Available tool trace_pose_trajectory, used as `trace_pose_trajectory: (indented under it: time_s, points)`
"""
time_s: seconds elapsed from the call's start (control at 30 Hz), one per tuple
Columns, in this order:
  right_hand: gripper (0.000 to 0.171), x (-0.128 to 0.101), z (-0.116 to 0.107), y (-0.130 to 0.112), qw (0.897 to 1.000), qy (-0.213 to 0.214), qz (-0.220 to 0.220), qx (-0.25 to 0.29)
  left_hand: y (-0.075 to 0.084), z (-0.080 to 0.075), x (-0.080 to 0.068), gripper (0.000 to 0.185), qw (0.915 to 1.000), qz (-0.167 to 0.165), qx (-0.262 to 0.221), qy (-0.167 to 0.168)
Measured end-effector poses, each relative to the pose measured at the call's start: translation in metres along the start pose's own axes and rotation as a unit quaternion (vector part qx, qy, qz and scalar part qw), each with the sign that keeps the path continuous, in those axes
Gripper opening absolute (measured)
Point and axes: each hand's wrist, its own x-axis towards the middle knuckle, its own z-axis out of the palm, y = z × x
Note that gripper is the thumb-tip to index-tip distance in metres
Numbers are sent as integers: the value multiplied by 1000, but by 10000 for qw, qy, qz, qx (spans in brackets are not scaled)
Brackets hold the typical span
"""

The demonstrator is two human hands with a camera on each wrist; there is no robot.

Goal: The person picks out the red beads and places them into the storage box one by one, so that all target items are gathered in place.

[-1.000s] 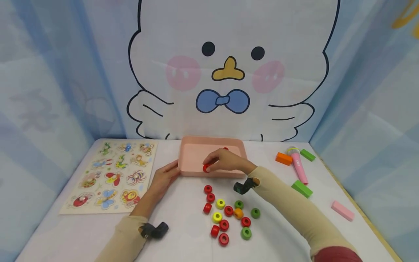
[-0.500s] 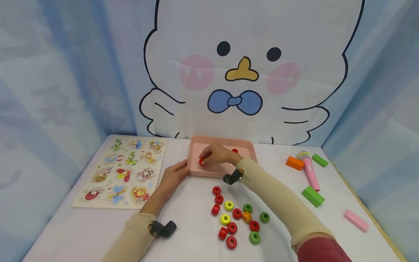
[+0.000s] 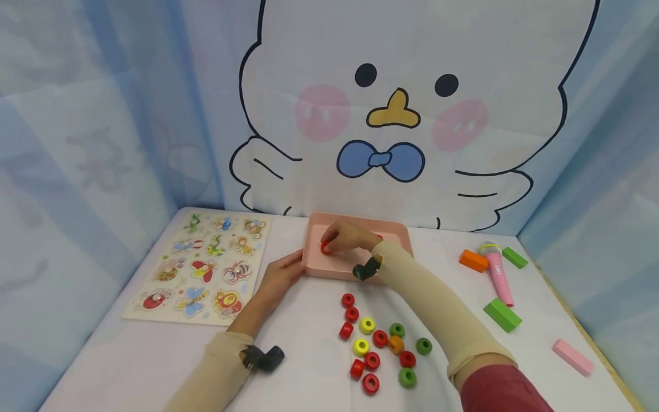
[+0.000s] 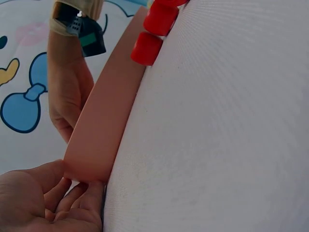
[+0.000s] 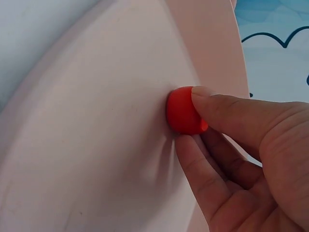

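Right hand (image 3: 350,236) is reaching into the pink tray (image 3: 396,232), thumb and fingers pinched on a red bead (image 3: 325,247). The right wrist view shows it best: the red bead (image 5: 183,111) is down against the tray floor, near the tray's 9 o'clock side, with the thumb on top and fingers (image 5: 203,179) curled under it. Can't really tell if the bead is fully resting yet or just touching, the angle's too close.

Left hand (image 3: 280,274) sits at the tray's 8 o'clock corner, fingers fairly straight and laid against the outside wall, bracing rather than gripping. In the left wrist view the fingers (image 4: 58,203) touch the corner of the tray wall (image 4: 101,125).

Handling guess: the bead looks like painted wood, small, light, hard and a bit slick, so it would probably roll if dropped on its edge. A pinch across the round sides, like now, seems the sensible hold. The tray looks like light plastic that would slide easily, which fits the steadying hand.

Another red bead (image 3: 380,237) peeks out behind the right wrist. At 6 o'clock from the tray is the loose bead pile (image 3: 381,343) in red, yellow, green and orange. The insect puzzle board (image 3: 206,266) is at 9 o'clock, the toy microphone (image 3: 498,272) and blocks at 3.
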Motion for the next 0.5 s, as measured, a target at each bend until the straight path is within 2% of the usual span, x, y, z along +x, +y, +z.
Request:
trace_pose_trajectory:
  time_s: [0.17, 0.37, 0.5]
  points:
    - [25, 2, -1, 2, 9999, -73, -66, 69, 1, 3, -2, 45, 9999, 44, 117, 67]
    - [29, 0, -1, 4, 9997, -38, 86, 204, 2, 3, -2, 45, 9999, 37, 74, 62]
    - [31, -9, -4, 8, 9985, 74, 235, 485, 3, 2, -1, 46, 9999, 17, 125, 95]
